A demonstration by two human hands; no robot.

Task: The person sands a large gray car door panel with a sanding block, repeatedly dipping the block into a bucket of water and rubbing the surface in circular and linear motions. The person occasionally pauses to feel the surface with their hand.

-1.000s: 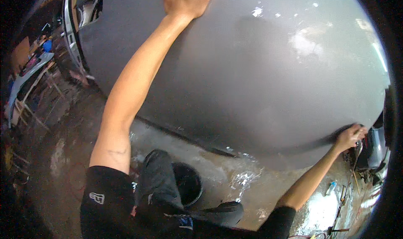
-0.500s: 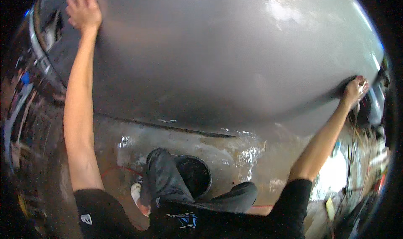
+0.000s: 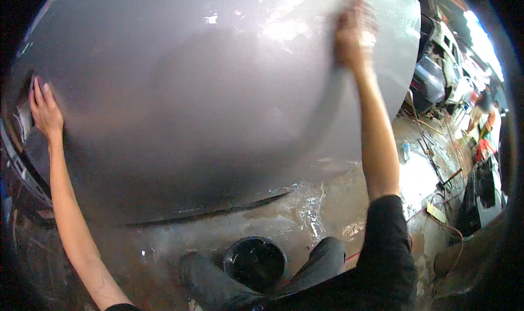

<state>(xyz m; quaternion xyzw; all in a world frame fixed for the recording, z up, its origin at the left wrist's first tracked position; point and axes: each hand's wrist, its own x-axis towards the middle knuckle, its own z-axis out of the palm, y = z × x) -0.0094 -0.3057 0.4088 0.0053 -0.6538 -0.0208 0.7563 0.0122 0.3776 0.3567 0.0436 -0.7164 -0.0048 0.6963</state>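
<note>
A large grey, curved car body panel [image 3: 218, 103] fills most of the view, with wet glints across it. My left hand [image 3: 47, 112] lies on the panel at its far left side, fingers stretched out, beside a dark recess near the edge. My right hand [image 3: 355, 35] is over the upper right of the panel, with the forearm reaching up. Motion smears its fingers, so whether they hold anything cannot be made out. A faint dark reflection of the arm curves across the panel to its left.
A black bucket [image 3: 255, 263] stands between my knees on the wet floor. To the right lie cables, tools and a small bottle [image 3: 406, 151]. Car parts [image 3: 428, 84] stand beyond the panel's right edge. Another person [image 3: 484, 112] is at the far right.
My right hand has moved from the panel's lower right edge up and inward over the panel. My left hand appears lower and farther left. The view has turned right, showing more floor and the other person.
</note>
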